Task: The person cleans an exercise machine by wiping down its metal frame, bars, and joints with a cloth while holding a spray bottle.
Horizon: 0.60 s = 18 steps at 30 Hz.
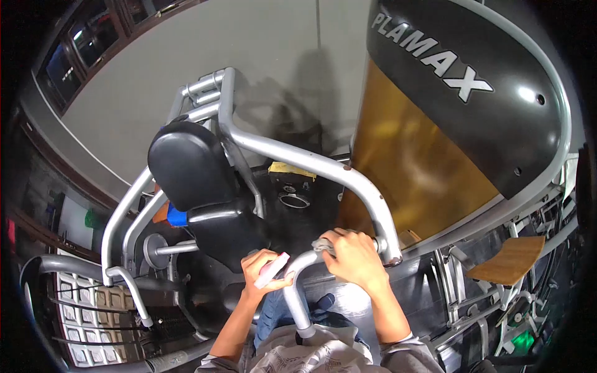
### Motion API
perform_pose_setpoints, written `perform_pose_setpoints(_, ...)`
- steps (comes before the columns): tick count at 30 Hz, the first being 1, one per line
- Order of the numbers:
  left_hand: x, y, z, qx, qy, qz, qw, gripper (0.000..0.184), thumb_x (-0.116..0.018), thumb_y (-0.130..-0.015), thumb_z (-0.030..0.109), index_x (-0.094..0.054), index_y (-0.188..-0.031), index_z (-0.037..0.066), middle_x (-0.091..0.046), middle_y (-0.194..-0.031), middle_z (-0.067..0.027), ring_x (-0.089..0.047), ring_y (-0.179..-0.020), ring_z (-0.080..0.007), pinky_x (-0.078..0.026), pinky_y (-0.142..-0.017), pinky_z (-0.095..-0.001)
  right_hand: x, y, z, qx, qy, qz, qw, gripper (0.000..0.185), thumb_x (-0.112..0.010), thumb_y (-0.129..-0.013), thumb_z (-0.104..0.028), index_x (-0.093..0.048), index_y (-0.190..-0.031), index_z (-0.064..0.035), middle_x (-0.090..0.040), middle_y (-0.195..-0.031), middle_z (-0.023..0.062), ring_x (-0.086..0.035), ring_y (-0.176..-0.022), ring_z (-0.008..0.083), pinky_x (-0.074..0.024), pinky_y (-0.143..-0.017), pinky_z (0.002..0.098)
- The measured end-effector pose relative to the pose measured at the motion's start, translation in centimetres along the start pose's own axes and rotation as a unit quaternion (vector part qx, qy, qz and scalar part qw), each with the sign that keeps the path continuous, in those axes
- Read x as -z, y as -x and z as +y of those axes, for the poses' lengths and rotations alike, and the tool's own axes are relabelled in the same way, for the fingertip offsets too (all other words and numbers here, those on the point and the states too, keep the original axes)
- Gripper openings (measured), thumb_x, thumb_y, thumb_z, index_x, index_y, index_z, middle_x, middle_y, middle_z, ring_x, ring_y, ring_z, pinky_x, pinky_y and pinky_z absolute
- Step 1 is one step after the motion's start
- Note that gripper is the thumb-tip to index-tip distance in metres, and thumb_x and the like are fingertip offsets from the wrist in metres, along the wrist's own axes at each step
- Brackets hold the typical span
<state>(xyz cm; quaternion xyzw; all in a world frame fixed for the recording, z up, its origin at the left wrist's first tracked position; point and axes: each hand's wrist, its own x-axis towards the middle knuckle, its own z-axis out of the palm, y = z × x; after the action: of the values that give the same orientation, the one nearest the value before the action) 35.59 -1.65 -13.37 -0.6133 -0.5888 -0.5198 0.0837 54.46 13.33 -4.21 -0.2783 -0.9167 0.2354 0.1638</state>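
A bent silver tube handle of an exercise machine comes down in front of my body. My left hand is closed around a small pink and white block, close beside the bend of the handle. On the upper stretch of that handle, my right hand presses a crumpled grey cloth against the tube, near its joint with the large curved frame arm.
Behind the handle stands a black padded seat with a backrest. A black and gold machine housing rises at the right. A brown pad is at the far right, and a black speaker-like box sits on the floor by the wall.
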Motion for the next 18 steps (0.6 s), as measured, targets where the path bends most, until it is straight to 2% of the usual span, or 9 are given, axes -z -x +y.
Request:
perform_pose_setpoints(3, -0.3, 0.7, -0.3, 0.028, 0.000, 0.026, 0.999, 0.042, -0.089, -0.061, 0.033, -0.069, -0.084, 0.003, -0.064, -0.071, -0.0087, -0.060, -0.054, -0.0218, -0.048, -0.052, -0.0291, 0.0, -2.3, -1.4, 0.039, 0.012, -0.144, 0.989, 0.029, -0.062, -0.077, -0.019, -0.071, -0.101, -0.0053, -0.070, -0.095, 0.0147, -0.068, -0.089, 0.0363, -0.0549, -0.078, 0.0465)
perform_pose_setpoints(4, -0.6, 1.1, -0.5, 0.050, 0.016, 0.039, 0.998, 0.046, -0.090, -0.060, 0.036, -0.068, -0.083, 0.003, -0.064, -0.071, -0.0088, -0.059, -0.054, -0.0220, -0.048, -0.052, -0.0296, -0.4, -2.6, -1.7, 0.043, 0.014, -0.147, 0.988, 0.029, -0.062, -0.077, -0.019, -0.071, -0.101, -0.0053, -0.070, -0.095, 0.0147, -0.068, -0.089, 0.0363, -0.0549, -0.078, 0.0465)
perform_pose_setpoints(7, -1.2, 2.4, -1.2, 0.082, 0.041, 0.073, 0.993, 0.053, -0.092, -0.057, 0.042, -0.067, -0.082, 0.002, -0.064, -0.071, -0.0095, -0.062, -0.056, -0.0224, -0.049, -0.053, -0.0305, -2.5, -2.7, -2.7, 0.165, -0.007, -0.129, 0.978, 0.030, -0.064, -0.075, -0.017, -0.071, -0.102, -0.0056, -0.070, -0.094, 0.0137, -0.067, -0.091, 0.0361, -0.0550, -0.077, 0.0472)
perform_pose_setpoints(8, -1.3, 2.8, -1.2, 0.088, 0.037, 0.078, 0.992, 0.053, -0.092, -0.057, 0.042, -0.067, -0.082, 0.002, -0.064, -0.071, -0.0095, -0.062, -0.056, -0.0224, -0.049, -0.053, -0.0305, -2.8, -2.6, -3.2, 0.170, -0.007, -0.136, 0.976, 0.030, -0.064, -0.075, -0.017, -0.071, -0.102, -0.0056, -0.070, -0.094, 0.0137, -0.067, -0.091, 0.0361, -0.0550, -0.077, 0.0472)
perform_pose_setpoints(10, -1.2, 2.8, -1.1, 0.038, 0.035, 0.136, 0.989, 0.058, -0.093, -0.054, 0.045, -0.066, -0.081, 0.002, -0.066, -0.072, -0.0106, -0.065, -0.059, -0.0237, -0.050, -0.055, -0.0315, -2.7, -2.6, -4.3, 0.211, -0.044, -0.179, 0.960, 0.030, -0.066, -0.074, -0.017, -0.071, -0.101, -0.0057, -0.070, -0.094, 0.0133, -0.066, -0.089, 0.0365, -0.0546, -0.076, 0.0476)
perform_pose_setpoints(12, 0.4, 2.9, -0.8, 0.048, 0.033, 0.127, 0.990, 0.061, -0.094, -0.052, 0.047, -0.067, -0.082, 0.001, -0.067, -0.074, -0.0113, -0.067, -0.061, -0.0248, -0.051, -0.057, -0.0321, -2.3, -2.6, -4.9, 0.220, -0.041, -0.198, 0.954, 0.032, -0.069, -0.073, -0.018, -0.071, -0.103, -0.0064, -0.070, -0.093, 0.0128, -0.066, -0.087, 0.0348, -0.0544, -0.074, 0.0468)
perform_pose_setpoints(14, 2.0, 3.0, -0.5, 0.042, 0.054, 0.058, 0.996, 0.062, -0.094, -0.051, 0.047, -0.068, -0.083, 0.001, -0.068, -0.075, -0.0115, -0.068, -0.062, -0.0246, -0.051, -0.058, -0.0320, -1.9, -2.4, -5.1, 0.242, -0.073, -0.227, 0.940, 0.032, -0.070, -0.074, -0.020, -0.071, -0.103, -0.0072, -0.070, -0.093, 0.0115, -0.066, -0.084, 0.0336, -0.0539, -0.071, 0.0459)
perform_pose_setpoints(16, 3.1, 3.1, 0.2, 0.068, 0.068, -0.004, 0.995, 0.065, -0.095, -0.049, 0.049, -0.069, -0.085, 0.001, -0.068, -0.076, -0.0114, -0.068, -0.063, -0.0244, -0.051, -0.059, -0.0313, -1.9, -2.3, -4.5, 0.259, -0.068, -0.274, 0.924, 0.032, -0.072, -0.075, -0.020, -0.072, -0.105, -0.0103, -0.072, -0.099, 0.0078, -0.068, -0.086, 0.0309, -0.0560, -0.073, 0.0421)
perform_pose_setpoints(18, 4.0, 3.0, 0.9, 0.080, 0.091, -0.027, 0.992, 0.065, -0.094, -0.051, 0.049, -0.069, -0.086, 0.001, -0.068, -0.075, -0.0106, -0.067, -0.063, -0.0230, -0.051, -0.059, -0.0306, -1.6, -2.1, -2.6, 0.259, -0.162, -0.260, 0.916, 0.033, -0.073, -0.075, -0.020, -0.073, -0.107, -0.0137, -0.073, -0.108, 0.0032, -0.070, -0.093, 0.0277, -0.0580, -0.076, 0.0379)
